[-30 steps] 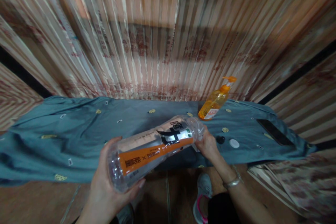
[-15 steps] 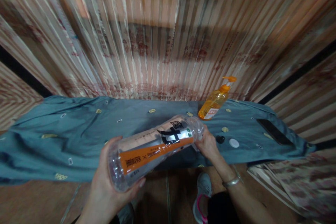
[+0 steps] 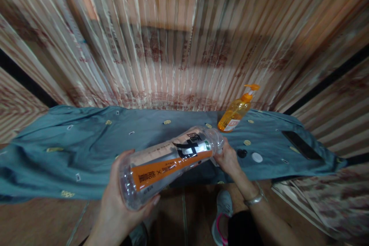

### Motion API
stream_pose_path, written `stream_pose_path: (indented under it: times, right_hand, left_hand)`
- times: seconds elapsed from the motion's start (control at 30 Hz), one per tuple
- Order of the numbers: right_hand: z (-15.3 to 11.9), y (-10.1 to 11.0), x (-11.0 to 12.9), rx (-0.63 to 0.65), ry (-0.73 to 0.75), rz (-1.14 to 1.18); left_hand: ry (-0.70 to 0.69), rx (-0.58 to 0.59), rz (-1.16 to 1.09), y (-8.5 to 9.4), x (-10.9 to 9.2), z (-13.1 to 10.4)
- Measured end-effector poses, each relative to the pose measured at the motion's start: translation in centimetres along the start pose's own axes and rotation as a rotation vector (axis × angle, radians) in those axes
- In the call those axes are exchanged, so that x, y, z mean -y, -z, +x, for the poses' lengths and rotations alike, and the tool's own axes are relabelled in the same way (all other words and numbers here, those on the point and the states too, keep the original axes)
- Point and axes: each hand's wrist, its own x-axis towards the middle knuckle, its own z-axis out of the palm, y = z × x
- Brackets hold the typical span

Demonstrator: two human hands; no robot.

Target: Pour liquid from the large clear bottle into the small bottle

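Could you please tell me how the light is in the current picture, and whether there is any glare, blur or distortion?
Head view: dim, uneven light, a broad shadow band crossing the curtain; head view: small bright glints on the clear bottle; head view: curtain folds look stretched and smeared toward the upper corners.

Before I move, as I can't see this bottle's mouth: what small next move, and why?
Perhaps ease the right hand back from the bottle: it holds the neck end and hides the mouth, while the left hand grips the base and could likely steady it.
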Motion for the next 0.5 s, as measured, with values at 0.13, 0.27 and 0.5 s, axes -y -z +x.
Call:
stream_pose_path:
  times: [0.13,0.27,0.5]
  right_hand:
    - [0.01,-0.07,-0.14,-0.007,0.017,-0.012]
    - [-0.02,-0.05,-0.16,0.003,0.004,-0.032]
    - [-0.03,0.07,-0.01,0.016,-0.015,-0.017]
  left_hand:
    - [0.014,-0.003,-0.008,-0.03,-0.01,0.05]
    - [0.051,-0.005,-0.066,-0.16,-0.33,0.08]
    - [0.031,0.012,-0.016,0.05,-0.12,0.09]
